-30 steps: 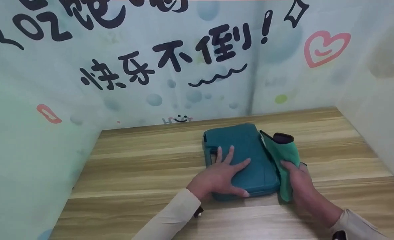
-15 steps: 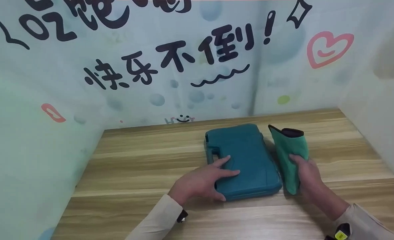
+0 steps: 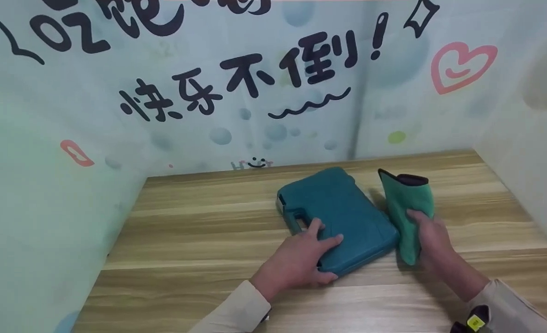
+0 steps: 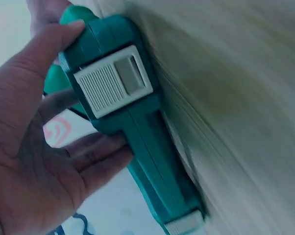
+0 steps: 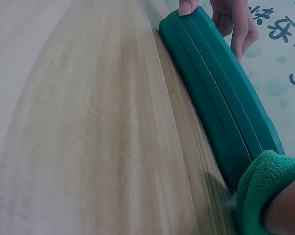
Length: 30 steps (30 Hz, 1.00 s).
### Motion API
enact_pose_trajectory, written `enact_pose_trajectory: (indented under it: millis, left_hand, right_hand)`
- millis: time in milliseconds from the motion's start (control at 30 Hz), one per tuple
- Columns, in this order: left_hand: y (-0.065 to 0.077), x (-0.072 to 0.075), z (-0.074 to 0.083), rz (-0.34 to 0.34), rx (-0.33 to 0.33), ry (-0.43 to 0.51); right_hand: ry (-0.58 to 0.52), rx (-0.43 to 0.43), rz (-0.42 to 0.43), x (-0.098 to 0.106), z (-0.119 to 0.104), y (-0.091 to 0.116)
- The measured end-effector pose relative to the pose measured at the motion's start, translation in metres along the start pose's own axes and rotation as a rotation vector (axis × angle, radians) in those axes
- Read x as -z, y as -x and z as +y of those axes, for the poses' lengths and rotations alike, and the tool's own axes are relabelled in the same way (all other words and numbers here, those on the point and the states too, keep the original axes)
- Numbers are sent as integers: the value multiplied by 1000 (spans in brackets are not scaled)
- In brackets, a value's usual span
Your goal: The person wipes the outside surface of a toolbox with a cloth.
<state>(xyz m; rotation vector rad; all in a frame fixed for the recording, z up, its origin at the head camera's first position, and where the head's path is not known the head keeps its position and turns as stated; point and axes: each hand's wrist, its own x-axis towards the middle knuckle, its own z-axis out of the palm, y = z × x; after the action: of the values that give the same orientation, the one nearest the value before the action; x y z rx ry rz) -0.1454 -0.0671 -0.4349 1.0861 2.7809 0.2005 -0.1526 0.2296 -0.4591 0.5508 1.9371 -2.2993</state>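
A teal plastic carrying case (image 3: 336, 212) with a built-in handle lies flat on the wooden tabletop, turned at an angle. My left hand (image 3: 296, 256) grips its near left corner, thumb against the near side and fingers spread over the lid by the handle. Two pale latches, one a ribbed latch (image 4: 113, 81), show on the handle side in the left wrist view. Just right of the case, my right hand (image 3: 435, 238) holds a folded green cloth (image 3: 405, 203) with dark edging. The fluffy cloth (image 5: 265, 181) overlaps the case's far end in the right wrist view.
The wood-grain tabletop (image 3: 195, 231) extends around the case. Behind it stands a pale printed backdrop (image 3: 236, 125) with black lettering, and similar panels rise at left and right.
The case has turned counterclockwise under my left hand, its near right corner swinging toward the cloth. The cloth in my right hand has shifted slightly right, away from its earlier spot along the case's side.
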Motion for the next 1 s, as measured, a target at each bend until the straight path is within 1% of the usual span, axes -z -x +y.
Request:
enact_pose_trajectory:
  millis: [167,333,433,533,633,733,900,1000]
  left_hand:
    - [-8,-3,22,5,75,-133]
    - [-18,-9,43,32,156,-244]
    - [-25,-13,55,51,202,-301]
    - [-32,-15,65,70,239,-344]
    - [-39,-16,73,84,261,-402]
    - [-47,-15,81,82,282,-458]
    - [-57,-15,90,62,335,-504]
    - [-62,-16,95,75,369,-534]
  right_hand:
    - [6,19,7,0,-4,-4]
    - [63,4,55,-2,-7,-10]
    - [87,-1,72,-3,-8,-14]
    - [125,19,74,-4,-9,-19]
    - [156,44,81,-6,-8,-24]
    - [157,47,83,-9,-7,-27]
    - [166,32,76,-17,-7,-33]
    - [182,40,56,-23,-8,-37]
